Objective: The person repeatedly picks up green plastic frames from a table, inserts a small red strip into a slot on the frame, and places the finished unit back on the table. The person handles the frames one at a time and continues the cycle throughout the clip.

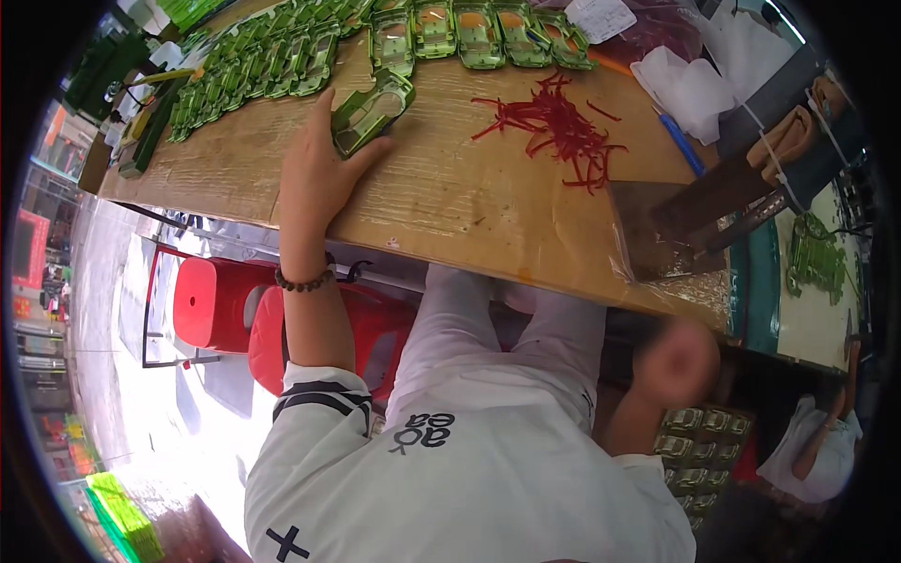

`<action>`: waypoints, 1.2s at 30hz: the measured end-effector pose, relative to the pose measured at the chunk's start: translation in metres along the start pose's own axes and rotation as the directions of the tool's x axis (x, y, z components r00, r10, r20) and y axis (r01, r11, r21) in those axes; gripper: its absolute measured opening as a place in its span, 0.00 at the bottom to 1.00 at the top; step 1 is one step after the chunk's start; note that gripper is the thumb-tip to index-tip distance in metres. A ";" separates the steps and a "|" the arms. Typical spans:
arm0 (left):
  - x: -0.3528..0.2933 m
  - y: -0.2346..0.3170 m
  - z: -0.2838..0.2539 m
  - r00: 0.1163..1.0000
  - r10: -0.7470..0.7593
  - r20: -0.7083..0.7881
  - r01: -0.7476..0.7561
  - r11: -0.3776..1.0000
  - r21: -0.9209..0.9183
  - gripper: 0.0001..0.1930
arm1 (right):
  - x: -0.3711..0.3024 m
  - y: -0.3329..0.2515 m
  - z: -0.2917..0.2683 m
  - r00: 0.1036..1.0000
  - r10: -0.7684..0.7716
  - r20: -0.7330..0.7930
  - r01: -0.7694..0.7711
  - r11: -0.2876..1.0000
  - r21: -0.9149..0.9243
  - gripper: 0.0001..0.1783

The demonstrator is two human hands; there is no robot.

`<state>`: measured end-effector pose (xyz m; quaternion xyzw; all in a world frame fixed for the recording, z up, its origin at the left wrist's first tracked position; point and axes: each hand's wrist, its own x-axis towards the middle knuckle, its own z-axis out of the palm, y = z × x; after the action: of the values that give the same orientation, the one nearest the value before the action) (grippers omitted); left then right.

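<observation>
My left hand (321, 167), wearing a dark bead bracelet (306, 282) on the wrist, grips a translucent green plastic frame (399, 92) between thumb and forefinger. The frame is tilted, low over the wooden table (441, 178). Several like green frames (481, 36) stand in a curved row at the far side, and more (272, 61) lie in rows to the left. My right hand (678, 363) is below the table's front edge on the right, smeared by motion; its fingers cannot be made out. Nearby, below it, is a tray of green frames (694, 450).
Thin red strips (563, 131) lie heaped on the table, with a blue pen (680, 144) to their right. A dark machine arm (723, 202) stands at the right edge. Red stools (214, 302) are below left. Another person (815, 446) sits at far right.
</observation>
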<state>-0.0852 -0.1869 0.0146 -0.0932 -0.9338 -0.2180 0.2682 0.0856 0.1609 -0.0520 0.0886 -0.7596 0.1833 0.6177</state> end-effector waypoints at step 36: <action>-0.014 0.024 -0.001 0.988 -0.145 0.049 0.141 0.732 -0.666 0.30 | 0.099 -0.071 0.116 0.523 -0.348 0.778 0.232 0.936 0.263 0.08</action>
<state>-0.0661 -0.1673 0.0166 -0.1103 -0.7973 -0.5578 0.2026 -0.0158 0.0598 0.0369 0.3268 -0.9183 0.0639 0.2140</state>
